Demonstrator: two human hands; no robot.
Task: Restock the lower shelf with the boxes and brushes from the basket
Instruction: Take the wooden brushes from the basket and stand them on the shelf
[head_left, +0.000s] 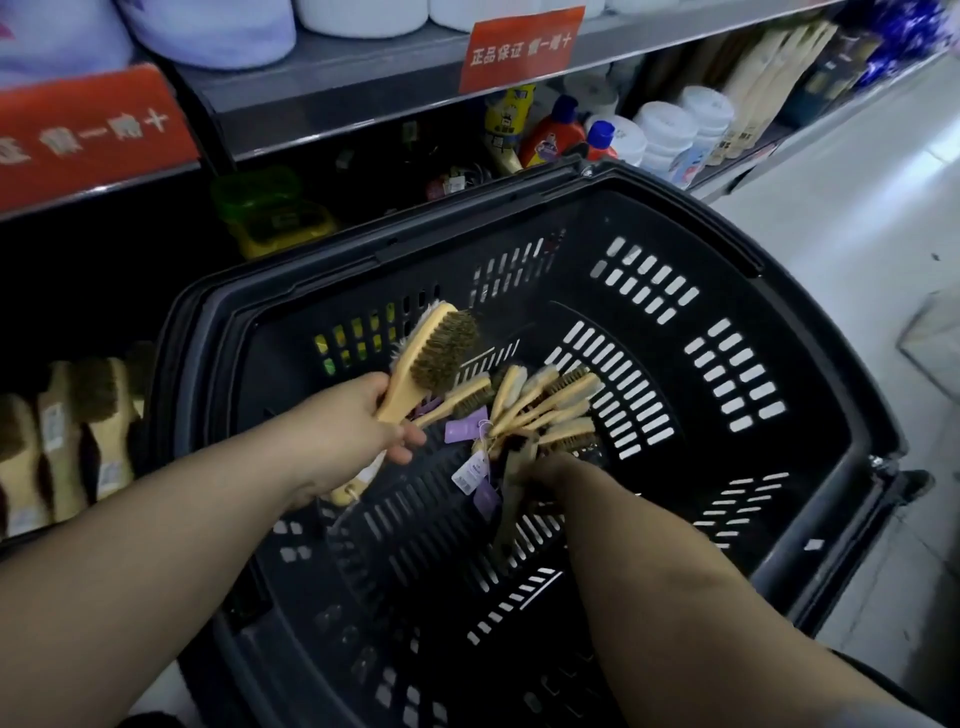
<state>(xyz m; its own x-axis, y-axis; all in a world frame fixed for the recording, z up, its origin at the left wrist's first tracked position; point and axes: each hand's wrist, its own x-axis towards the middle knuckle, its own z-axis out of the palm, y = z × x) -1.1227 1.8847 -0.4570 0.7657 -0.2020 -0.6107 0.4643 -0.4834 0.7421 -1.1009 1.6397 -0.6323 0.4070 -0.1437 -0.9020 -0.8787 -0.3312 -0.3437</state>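
Note:
A black slotted basket (753, 291) stands in front of the shelves. My left hand (363, 421) grips wooden brushes (431, 353) by their handles, held above the basket's left side; at least two are in that hand. Several more wooden brushes (550, 410) with purple and white tags lie bunched on the basket floor. My right hand (550, 467) reaches down into that bunch, its fingers hidden among the handles. The lower shelf (62, 447) at the left holds a row of the same brushes standing side by side.
Green and yellow lidded tubs (275, 218) sit on the dark shelf behind the basket. Detergent bottles (550, 130) and white rolls (675, 130) fill the shelf to the right. Red price signs (519, 52) hang off the upper shelf edge. Pale floor (857, 182) runs along the right.

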